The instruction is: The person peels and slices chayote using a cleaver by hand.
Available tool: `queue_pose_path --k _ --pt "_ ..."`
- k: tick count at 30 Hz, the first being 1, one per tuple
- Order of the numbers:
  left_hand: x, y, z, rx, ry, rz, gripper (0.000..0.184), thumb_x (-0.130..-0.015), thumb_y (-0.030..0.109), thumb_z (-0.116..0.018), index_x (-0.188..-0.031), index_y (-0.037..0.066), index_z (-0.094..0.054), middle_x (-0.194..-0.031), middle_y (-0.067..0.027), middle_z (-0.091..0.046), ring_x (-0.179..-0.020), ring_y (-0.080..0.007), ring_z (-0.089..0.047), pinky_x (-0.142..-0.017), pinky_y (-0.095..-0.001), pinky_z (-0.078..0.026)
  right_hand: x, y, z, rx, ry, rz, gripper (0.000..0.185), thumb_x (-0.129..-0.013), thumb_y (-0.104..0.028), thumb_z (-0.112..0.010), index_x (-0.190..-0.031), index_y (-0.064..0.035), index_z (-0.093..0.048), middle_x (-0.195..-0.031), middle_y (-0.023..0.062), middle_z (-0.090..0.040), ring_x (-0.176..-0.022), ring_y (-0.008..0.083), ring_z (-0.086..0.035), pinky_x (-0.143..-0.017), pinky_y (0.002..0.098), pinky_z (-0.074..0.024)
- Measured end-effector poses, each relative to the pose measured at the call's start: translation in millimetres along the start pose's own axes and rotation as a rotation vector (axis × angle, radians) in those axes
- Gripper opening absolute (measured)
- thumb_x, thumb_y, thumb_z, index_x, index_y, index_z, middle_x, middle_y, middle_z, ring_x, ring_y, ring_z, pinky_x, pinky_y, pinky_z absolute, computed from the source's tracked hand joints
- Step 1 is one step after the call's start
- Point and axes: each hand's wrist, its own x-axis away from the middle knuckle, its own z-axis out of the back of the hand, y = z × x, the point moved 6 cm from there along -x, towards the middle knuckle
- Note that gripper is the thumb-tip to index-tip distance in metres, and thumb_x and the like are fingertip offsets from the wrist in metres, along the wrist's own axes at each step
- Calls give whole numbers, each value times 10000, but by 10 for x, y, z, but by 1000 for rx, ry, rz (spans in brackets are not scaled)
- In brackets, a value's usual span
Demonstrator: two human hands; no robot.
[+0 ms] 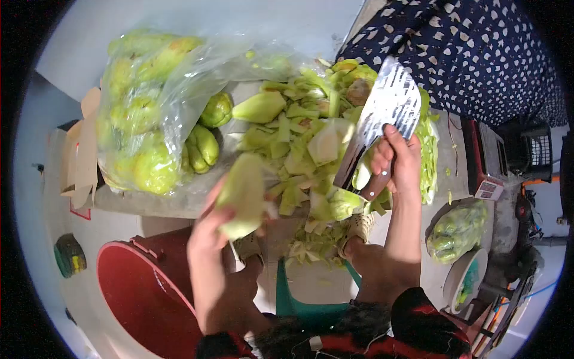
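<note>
My left hand (209, 230) is closed around a peeled, pale green chayote (244, 191), held up over the table's near edge. In my right hand (399, 157) is a cleaver (391, 96); my fingers wrap its brown riveted handle, and the broad blade, spotted with wet bits, points up and away. Green peelings (293, 155) are heaped on the table below and between my hands. A peeled chayote (260, 107) lies at the heap's far left side. Beside it are unpeeled chayotes (203, 146), close to a clear plastic bag (137, 119) full of more.
A red bin (143, 293) stands on the floor at left, near a cardboard box (78, 161). More peelings (317, 245) lie between my feet, before a green stool (311, 308). A filled bag (457, 230) and white bucket (466, 281) stand at right. Dark patterned cloth (460, 54) hangs beyond the table.
</note>
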Motion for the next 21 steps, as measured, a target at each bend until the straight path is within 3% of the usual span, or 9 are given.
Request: queue_pose_path --k 4,7,9,12,13,15,17,19,21 --pt "906 562 9 -330 430 -86 972 -613 318 -674 -1393 -72 -245 -1063 -323 -581 -780 -364 -674 -583 -383 -592 -69 -206 304 -130 46 56 131 -927 -145 -573 -842 -67 -510 -545 -11 -395 -421 112 -394 -364 275 -345" --pt "1802 839 179 -695 782 -203 911 -750 414 -683 -1432 -15 -259 -1137 -242 -561 -795 -282 -658 -575 -317 -558 -62 -373 533 -122 127 87 113 -923 -142 -576 -865 -70 -511 -547 -14 -392 -421 109 -393 -364 273 -340" --pt "2504 753 491 -756 1220 -154 724 -840 347 -559 -1439 27 -307 -1240 -174 -524 -991 -249 -595 -732 -331 -525 -67 -434 702 -155 135 98 100 -923 -142 -573 -890 -72 -510 -550 -19 -385 -431 105 -390 -372 269 -341" --pt "3312 173 1119 -900 1366 59 637 -852 262 -472 -1429 23 -344 -1260 -129 -514 -1085 -239 -534 -881 -366 -450 -52 -524 834 -214 135 161 94 -927 -143 -560 -903 -70 -506 -566 -25 -379 -457 98 -374 -392 265 -346" --pt "3551 -163 1338 -677 1411 180 584 -876 247 -435 -1401 -2 -379 -1226 -136 -533 -1109 -231 -524 -914 -353 -433 -57 -534 839 -213 132 161 94 -927 -143 -560 -903 -70 -506 -566 -25 -379 -457 98 -374 -392 265 -346" --pt "3673 -568 1476 -624 1230 258 535 -905 235 -414 -1372 -27 -409 -1220 -147 -547 -1129 -239 -516 -954 -357 -411 -48 -551 882 -224 196 175 91 -928 -140 -555 -905 -67 -504 -566 -22 -377 -456 96 -369 -393 266 -345" --pt "3677 -805 1533 -392 1249 200 453 -971 275 -419 -1298 -29 -493 -1294 -171 -519 -1153 -255 -517 -1002 -371 -401 -64 -532 914 -228 192 179 87 -926 -132 -557 -904 -65 -506 -564 -18 -382 -452 97 -372 -392 267 -344" --pt "3149 -375 1048 -617 1513 146 469 -966 283 -441 -1308 -36 -469 -1282 -159 -523 -1176 -259 -496 -990 -372 -392 -70 -499 911 -206 228 148 82 -922 -120 -560 -904 -60 -508 -565 -15 -394 -448 99 -379 -392 268 -348" --pt "2451 134 555 -904 1486 -283 434 -973 254 -473 -1291 -40 -480 -1258 -155 -530 -1152 -257 -504 -976 -360 -399 -77 -511 938 -202 211 140 84 -917 -114 -566 -909 -53 -509 -567 -9 -405 -447 105 -390 -392 273 -356"
